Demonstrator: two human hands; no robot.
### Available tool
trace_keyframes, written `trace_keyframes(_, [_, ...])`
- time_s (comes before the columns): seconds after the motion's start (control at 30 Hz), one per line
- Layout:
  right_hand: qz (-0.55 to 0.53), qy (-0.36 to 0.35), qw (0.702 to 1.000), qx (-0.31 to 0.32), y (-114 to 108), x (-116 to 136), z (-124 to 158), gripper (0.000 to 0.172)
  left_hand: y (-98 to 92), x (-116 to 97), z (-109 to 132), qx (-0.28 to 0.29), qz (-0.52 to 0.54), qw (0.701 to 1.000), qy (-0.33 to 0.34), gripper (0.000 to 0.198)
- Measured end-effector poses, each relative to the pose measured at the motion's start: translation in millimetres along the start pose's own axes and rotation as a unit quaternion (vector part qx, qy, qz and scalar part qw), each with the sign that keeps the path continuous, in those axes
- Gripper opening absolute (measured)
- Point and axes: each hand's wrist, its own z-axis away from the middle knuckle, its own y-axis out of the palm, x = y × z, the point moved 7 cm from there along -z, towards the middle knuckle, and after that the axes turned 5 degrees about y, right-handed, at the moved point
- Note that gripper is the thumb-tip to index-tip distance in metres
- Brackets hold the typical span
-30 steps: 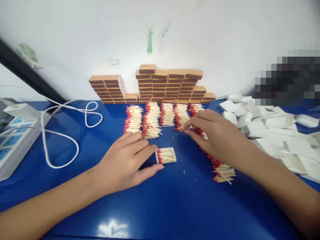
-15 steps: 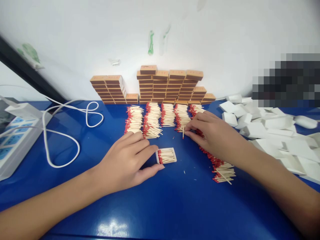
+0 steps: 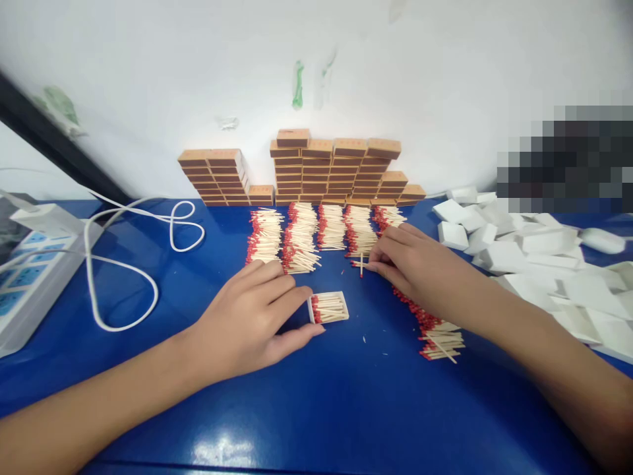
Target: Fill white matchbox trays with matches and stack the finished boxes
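My left hand lies on the blue table, its fingers and thumb braced against the left end of a small white tray of matches. My right hand reaches over the rows of red-tipped matches and pinches a few matches at the near end of a row. More matches trail under my right wrist.
Stacked orange matchboxes line the white wall. A heap of empty white box trays fills the right side. A white cable loops at the left beside a scale. A blurred patch sits at the far right.
My right hand has drawn a few matches out of the row toward me, one now lying crosswise. My left hand and the tray have not moved.
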Motion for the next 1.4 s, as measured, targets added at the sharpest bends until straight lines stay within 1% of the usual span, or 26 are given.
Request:
trace_keyframes(0.13, [-0.004, -0.011, 1.000, -0.014, -3.7, 3.6, 0.4, 0.024, 0.5, 0.6, -0.6, 0.003, -0.001, 1.000, 0.001, 0.031])
trace_keyframes(0.4, [-0.019, -0.041, 0.997, -0.065, -30.0, 25.5, -1.2, 0.018, 1.4, 0.6, 0.3, 0.002, 0.003, 1.000, 0.000, 0.032])
trace_keyframes(0.53, [-0.024, -0.041, 0.996, -0.078, -35.1, 31.3, -0.8, 0.018, 1.9, 1.9, -0.3, 0.003, 0.002, 1.000, -0.002, 0.032])
trace_keyframes(0.7, [-0.056, -0.038, 0.995, -0.067, -31.5, 36.3, 0.6, 0.017, 1.2, 2.2, 0.4, 0.006, -0.004, 1.000, -0.008, 0.031])
trace_keyframes(0.97, [-0.177, -0.027, 0.984, 0.001, -17.2, 55.0, 7.9, 0.012, 2.7, 3.7, 0.6, 0.008, -0.002, 1.000, -0.015, 0.030])
trace_keyframes(1.17, [-0.177, -0.031, 0.984, 0.010, -14.6, 66.1, 9.7, 0.011, 1.7, 3.0, 1.1, 0.011, 0.001, 1.000, -0.016, 0.029])
trace_keyframes(1.4, [-0.140, -0.070, 0.988, -0.004, -13.5, 82.5, 10.4, 0.013, 2.7, 3.3, -0.3, 0.011, 0.001, 1.000, -0.016, 0.029])
